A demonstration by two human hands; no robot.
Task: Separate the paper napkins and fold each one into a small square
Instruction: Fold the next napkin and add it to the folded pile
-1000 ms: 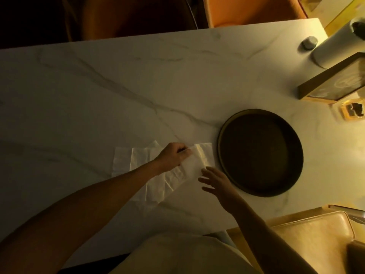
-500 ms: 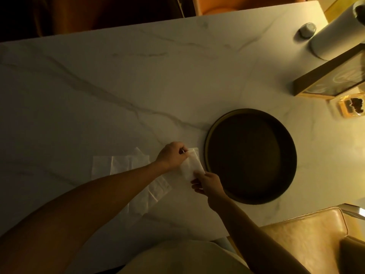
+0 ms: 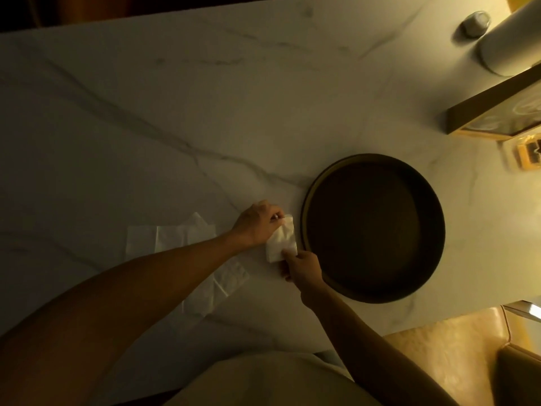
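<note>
A small folded white napkin (image 3: 281, 244) lies on the marble table (image 3: 175, 112), just left of the round dark tray (image 3: 373, 228). My left hand (image 3: 257, 225) pinches its upper left edge. At the napkin's lower right corner my right hand (image 3: 303, 266) grips it with the fingertips. Further left, several unfolded white napkins (image 3: 175, 238) lie spread flat and overlapping, partly hidden under my left forearm.
A white paper-towel roll (image 3: 509, 45) and a small grey knob-like object (image 3: 475, 23) stand at the far right. A gold-framed picture (image 3: 497, 112) and a small amber box (image 3: 528, 152) sit below them. A tan leather chair (image 3: 468, 356) is at the near right edge.
The napkin went from a long half-open strip to a small folded square. My right hand moved in from beside it and took hold of its lower corner.
</note>
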